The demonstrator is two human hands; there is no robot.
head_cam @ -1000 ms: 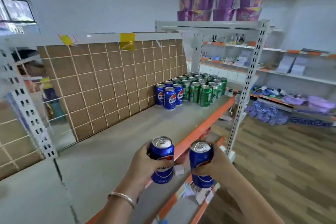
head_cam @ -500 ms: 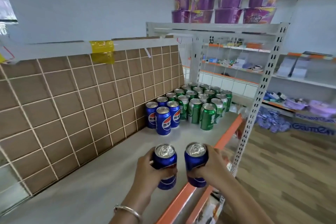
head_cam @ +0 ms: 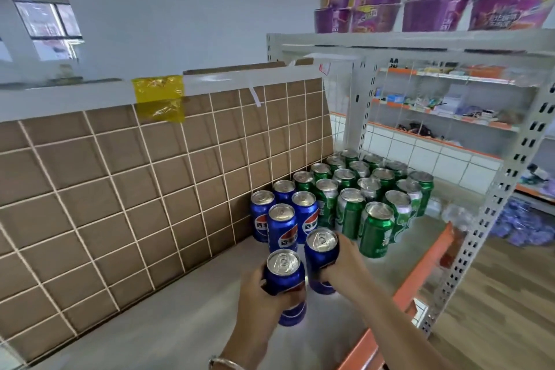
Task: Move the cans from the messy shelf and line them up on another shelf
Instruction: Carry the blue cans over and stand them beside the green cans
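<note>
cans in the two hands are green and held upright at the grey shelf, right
Not green: the head view shows the left hand gripping the nearer blue metal can and the right hand the farther blue metal can, both upright at the grey shelf.

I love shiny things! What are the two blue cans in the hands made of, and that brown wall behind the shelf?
The nearer blue can and the farther blue can: metal, likely aluminium, with bare silvery tops, pull tabs and glossy printed sides. The brown wall: probably cardboard, with a matte, flat brown face and what looks like a raw board edge along its top.
</note>
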